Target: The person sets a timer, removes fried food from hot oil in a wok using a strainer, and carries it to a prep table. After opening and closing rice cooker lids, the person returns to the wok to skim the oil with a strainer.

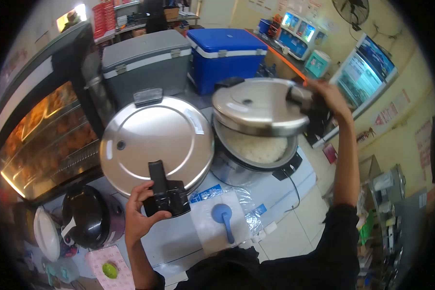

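Observation:
A large rice cooker with a shiny steel lid (pixel 159 140) stands before me, its lid down. My left hand (pixel 142 208) grips the black front handle (pixel 171 198) of that cooker, thumb below and fingers at its side. To the right, a second rice cooker (pixel 237 171) is uncovered at the front, with white rice (pixel 258 147) showing inside. Its steel lid (pixel 263 104) is raised and tilted above the pot, slightly blurred. My right hand (pixel 328 99) is closed on the lid's black handle (pixel 299 99); the fingertips are partly hidden.
A blue rice paddle (pixel 222 217) lies on white sheets (pixel 208 237) at the table's near edge. Grey (pixel 147 63) and blue (pixel 227 58) cool boxes stand behind the cookers. A lit food display case (pixel 43 135) and a small dark cooker (pixel 89 212) are at left.

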{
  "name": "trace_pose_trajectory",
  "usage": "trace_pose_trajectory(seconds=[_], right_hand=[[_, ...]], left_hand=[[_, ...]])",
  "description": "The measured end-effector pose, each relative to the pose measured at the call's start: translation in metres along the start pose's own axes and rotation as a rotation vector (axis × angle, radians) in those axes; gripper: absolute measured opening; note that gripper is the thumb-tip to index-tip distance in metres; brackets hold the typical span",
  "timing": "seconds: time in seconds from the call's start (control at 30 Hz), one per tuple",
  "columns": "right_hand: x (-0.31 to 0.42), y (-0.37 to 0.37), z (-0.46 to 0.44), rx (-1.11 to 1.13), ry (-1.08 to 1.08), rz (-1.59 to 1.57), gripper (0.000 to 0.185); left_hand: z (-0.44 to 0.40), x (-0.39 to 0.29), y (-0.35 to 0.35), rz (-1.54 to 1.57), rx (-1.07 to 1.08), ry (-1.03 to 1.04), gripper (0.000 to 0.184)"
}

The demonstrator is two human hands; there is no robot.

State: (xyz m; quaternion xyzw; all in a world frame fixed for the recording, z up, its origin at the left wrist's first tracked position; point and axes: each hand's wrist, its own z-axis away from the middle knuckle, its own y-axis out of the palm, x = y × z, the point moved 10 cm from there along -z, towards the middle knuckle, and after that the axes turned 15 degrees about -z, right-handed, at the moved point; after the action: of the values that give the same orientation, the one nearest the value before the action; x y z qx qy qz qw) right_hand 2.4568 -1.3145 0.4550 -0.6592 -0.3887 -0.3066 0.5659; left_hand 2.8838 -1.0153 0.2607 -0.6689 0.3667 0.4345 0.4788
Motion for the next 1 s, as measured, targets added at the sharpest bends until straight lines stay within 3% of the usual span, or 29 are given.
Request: trace_pose_trajectory(seconds=[0.03,0.1,0.17,0.27,0.4,0.43,0.53,0.6,0.63,0.7,0.77,0.83,0.93,0.97,1.0], right_hand=[[0.002,0.008,0.011,0.031,-0.106,0.044,0.046],[-0.037,0.004,0.036,-0.029,-0.022,0.155,0.045],[-0.061,0.015,0.066,-0.083,0.007,-0.032,0.046],[-0.128,0.018,0.077,-0.144,-0.035,-0.021,0.045],[-0.157,0.02,0.092,-0.216,-0.189,-0.137,0.044],[-0.164,0.019,0.092,-0.25,-0.135,-0.164,0.039],[-0.17,0.026,0.105,-0.238,-0.176,-0.447,0.033],[-0.187,0.016,0.121,-0.388,-0.291,-0.282,0.032],[-0.178,0.026,0.134,-0.372,-0.304,-0.291,0.032],[-0.132,0.039,0.2,-0.588,-0.531,-0.181,0.035],[-0.157,0.048,0.223,-0.523,-0.397,-0.334,0.054],[-0.192,0.076,0.257,-0.482,-0.329,-0.274,0.06],[-0.252,0.151,0.338,-0.087,-0.219,-0.369,0.068],[-0.261,0.179,0.374,0.093,-0.226,-0.345,0.069],[-0.279,0.207,0.413,0.241,-0.166,-0.49,0.061]], left_hand=[[0.002,0.002,-0.005,-0.003,-0.029,-0.002,0.08],[0.002,0.001,0.0,0.017,0.039,-0.016,0.08],[0.001,-0.002,-0.005,0.023,0.017,-0.009,0.077],[0.004,-0.008,-0.002,0.097,0.054,0.037,0.072],[0.011,-0.012,-0.002,0.039,0.027,0.055,0.066],[0.016,-0.005,0.0,0.019,-0.002,0.039,0.066],[0.033,-0.005,0.008,0.032,-0.15,0.066,0.06],[0.063,-0.017,0.0,-0.237,-0.448,0.095,0.053],[0.076,-0.017,0.005,-0.241,-0.469,0.092,0.053],[0.116,-0.035,0.019,-0.564,-0.62,0.2,0.046],[0.152,0.0,0.044,-0.383,-0.551,0.029,0.038],[0.199,0.053,0.082,-0.21,-0.453,-0.143,0.032],[0.277,0.075,0.14,-0.173,-0.344,-0.288,0.025],[0.304,0.072,0.15,-0.188,-0.398,-0.328,0.025],[0.328,0.072,0.17,-0.169,-0.358,-0.378,0.025]])
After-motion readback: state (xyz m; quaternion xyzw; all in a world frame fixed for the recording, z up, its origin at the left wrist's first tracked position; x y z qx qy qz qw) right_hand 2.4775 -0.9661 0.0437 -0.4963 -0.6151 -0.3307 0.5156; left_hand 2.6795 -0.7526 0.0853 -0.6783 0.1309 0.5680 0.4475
